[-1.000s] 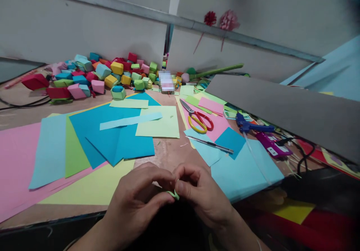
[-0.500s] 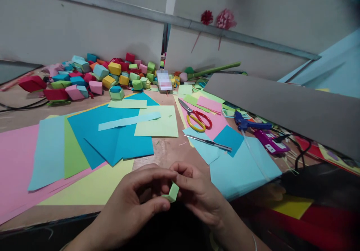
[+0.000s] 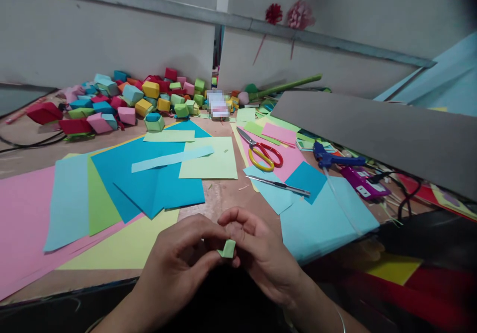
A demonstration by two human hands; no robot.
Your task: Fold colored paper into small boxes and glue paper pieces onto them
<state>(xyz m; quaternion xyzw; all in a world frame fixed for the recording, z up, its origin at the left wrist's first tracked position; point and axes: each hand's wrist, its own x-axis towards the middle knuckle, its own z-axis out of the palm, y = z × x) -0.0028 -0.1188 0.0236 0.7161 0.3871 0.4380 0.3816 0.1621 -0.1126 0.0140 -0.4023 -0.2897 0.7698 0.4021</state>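
Note:
A small folded piece of light green paper sits between my two hands, above the front edge of the table. My left hand curls around its left side, closed, with thumb and fingers on the paper. From the right, my right hand pinches it, the thumb and fingertips meeting near its upper edge. Parts of the paper are hidden behind my fingers. Beyond my hands lie a pale green sheet, blue sheets and a light blue strip.
Scissors and a craft knife rest on paper at the right, with a blue glue gun beyond. Several folded paper boxes are heaped at the back left. A grey board slants over the right side.
The green paper has turned slightly and my left thumb has drawn in under it. Both hands stay close together. The view has shifted a little.

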